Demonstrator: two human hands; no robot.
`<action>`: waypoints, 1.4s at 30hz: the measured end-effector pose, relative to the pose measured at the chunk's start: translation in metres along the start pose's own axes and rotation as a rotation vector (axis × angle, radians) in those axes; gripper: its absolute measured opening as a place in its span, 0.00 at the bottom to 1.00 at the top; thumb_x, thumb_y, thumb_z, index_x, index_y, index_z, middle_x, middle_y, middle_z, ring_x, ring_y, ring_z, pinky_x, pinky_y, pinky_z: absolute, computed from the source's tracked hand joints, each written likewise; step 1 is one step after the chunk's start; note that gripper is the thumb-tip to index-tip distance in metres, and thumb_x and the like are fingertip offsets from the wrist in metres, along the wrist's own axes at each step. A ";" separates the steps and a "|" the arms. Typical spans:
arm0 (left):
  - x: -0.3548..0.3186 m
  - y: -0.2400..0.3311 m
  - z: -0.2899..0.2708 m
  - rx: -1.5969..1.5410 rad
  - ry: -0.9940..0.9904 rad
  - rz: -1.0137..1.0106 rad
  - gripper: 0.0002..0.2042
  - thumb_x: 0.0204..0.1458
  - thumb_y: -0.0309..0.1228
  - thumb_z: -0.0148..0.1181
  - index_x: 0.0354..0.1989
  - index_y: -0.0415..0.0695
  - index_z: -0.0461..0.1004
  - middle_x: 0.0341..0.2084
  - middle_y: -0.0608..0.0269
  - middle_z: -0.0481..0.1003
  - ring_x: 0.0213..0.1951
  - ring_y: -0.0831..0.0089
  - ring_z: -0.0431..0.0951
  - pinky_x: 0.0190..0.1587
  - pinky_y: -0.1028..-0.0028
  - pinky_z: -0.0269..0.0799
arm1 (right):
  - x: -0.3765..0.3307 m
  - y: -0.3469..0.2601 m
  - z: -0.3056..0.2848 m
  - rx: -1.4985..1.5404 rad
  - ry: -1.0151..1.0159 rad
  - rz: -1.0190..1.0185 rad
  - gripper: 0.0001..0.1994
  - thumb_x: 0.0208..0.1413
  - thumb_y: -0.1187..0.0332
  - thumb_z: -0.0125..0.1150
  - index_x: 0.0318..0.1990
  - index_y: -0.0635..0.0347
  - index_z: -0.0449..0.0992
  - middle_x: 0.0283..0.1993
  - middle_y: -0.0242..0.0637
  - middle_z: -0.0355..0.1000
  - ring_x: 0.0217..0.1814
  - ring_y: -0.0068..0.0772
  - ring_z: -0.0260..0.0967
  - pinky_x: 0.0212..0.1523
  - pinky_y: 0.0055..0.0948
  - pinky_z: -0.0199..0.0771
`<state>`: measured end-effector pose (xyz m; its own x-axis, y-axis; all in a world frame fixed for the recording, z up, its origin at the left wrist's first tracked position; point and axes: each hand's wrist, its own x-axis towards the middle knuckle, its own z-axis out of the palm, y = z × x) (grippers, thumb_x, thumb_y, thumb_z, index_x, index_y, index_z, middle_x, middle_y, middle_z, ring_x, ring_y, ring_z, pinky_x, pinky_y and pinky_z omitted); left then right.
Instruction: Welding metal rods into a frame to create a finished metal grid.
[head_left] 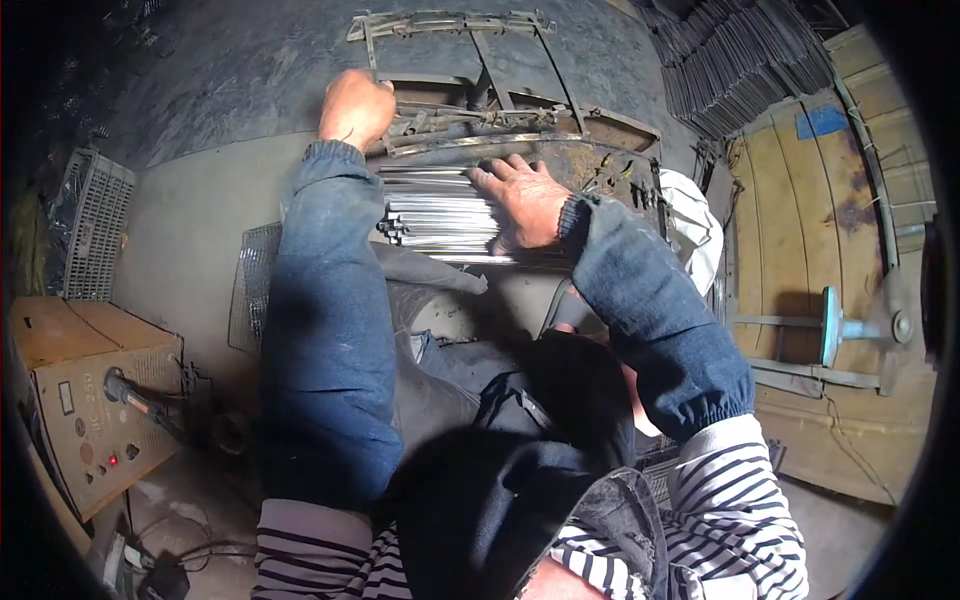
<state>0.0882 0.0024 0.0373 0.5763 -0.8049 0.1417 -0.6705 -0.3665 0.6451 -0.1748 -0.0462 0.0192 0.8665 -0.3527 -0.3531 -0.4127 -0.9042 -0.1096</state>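
Note:
A bundle of thin, shiny metal rods (440, 222) lies crosswise on the workbench in front of me. My right hand (525, 203) rests on the right part of this bundle, palm down with its fingers spread. Beyond the rods stands a rusty metal frame jig (490, 140) with curved crossbars. At the jig's left side my left hand (357, 108) is closed in a fist. Whatever it grips, if anything, is hidden by the fingers. Blue sleeve covers reach down to both wrists.
An orange welding machine (95, 400) with a lit red lamp sits at lower left, near a plastic crate (97, 228). A wire grid (255, 285) leans left of my legs. White cloth (690, 225) hangs at the bench's right. Stacked wire panels (745, 65) and yellow boards (815, 200) stand right.

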 end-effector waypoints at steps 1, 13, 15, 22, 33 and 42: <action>0.000 0.001 -0.001 -0.010 -0.003 -0.013 0.18 0.53 0.38 0.60 0.37 0.29 0.81 0.39 0.30 0.77 0.47 0.37 0.78 0.52 0.53 0.73 | -0.003 0.001 0.000 0.035 0.022 -0.011 0.55 0.33 0.54 0.81 0.71 0.57 0.57 0.72 0.49 0.56 0.72 0.56 0.53 0.61 0.72 0.60; 0.004 0.010 0.012 0.079 0.039 -0.041 0.18 0.52 0.38 0.60 0.38 0.31 0.80 0.38 0.31 0.78 0.47 0.37 0.78 0.51 0.51 0.74 | -0.013 -0.007 0.036 0.078 0.351 -0.086 0.40 0.52 0.47 0.67 0.71 0.51 0.61 0.74 0.52 0.53 0.73 0.58 0.53 0.68 0.63 0.53; 0.010 -0.011 0.021 0.067 0.082 0.015 0.21 0.54 0.42 0.60 0.42 0.33 0.80 0.41 0.33 0.78 0.47 0.36 0.77 0.51 0.50 0.74 | -0.026 -0.005 0.022 0.084 0.341 -0.074 0.39 0.53 0.48 0.67 0.70 0.53 0.62 0.74 0.51 0.55 0.75 0.57 0.51 0.66 0.63 0.56; 0.016 -0.040 0.006 -0.103 0.041 -0.084 0.19 0.58 0.36 0.59 0.46 0.30 0.78 0.37 0.44 0.82 0.38 0.66 0.78 0.46 0.65 0.71 | -0.199 0.112 -0.002 0.207 0.555 0.043 0.13 0.49 0.71 0.65 0.43 0.64 0.79 0.36 0.46 0.74 0.40 0.52 0.72 0.42 0.44 0.75; 0.017 -0.040 0.000 -0.255 0.038 -0.289 0.24 0.65 0.38 0.54 0.61 0.30 0.70 0.59 0.50 0.73 0.57 0.65 0.72 0.61 0.69 0.64 | -0.231 0.383 0.261 0.235 0.028 0.646 0.26 0.43 0.67 0.62 0.54 0.62 0.76 0.50 0.56 0.76 0.56 0.56 0.72 0.57 0.47 0.73; 0.029 -0.071 -0.037 -0.014 0.128 -0.367 0.26 0.67 0.41 0.47 0.66 0.35 0.67 0.65 0.51 0.67 0.65 0.62 0.67 0.68 0.65 0.58 | -0.084 0.501 0.342 0.132 -0.129 0.483 0.34 0.44 0.63 0.65 0.63 0.62 0.69 0.60 0.51 0.70 0.60 0.51 0.70 0.60 0.46 0.70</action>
<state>0.1695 0.0224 0.0236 0.8308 -0.5564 -0.0081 -0.4032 -0.6120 0.6804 -0.5503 -0.3878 -0.3237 0.5302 -0.6823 -0.5034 -0.7963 -0.6045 -0.0193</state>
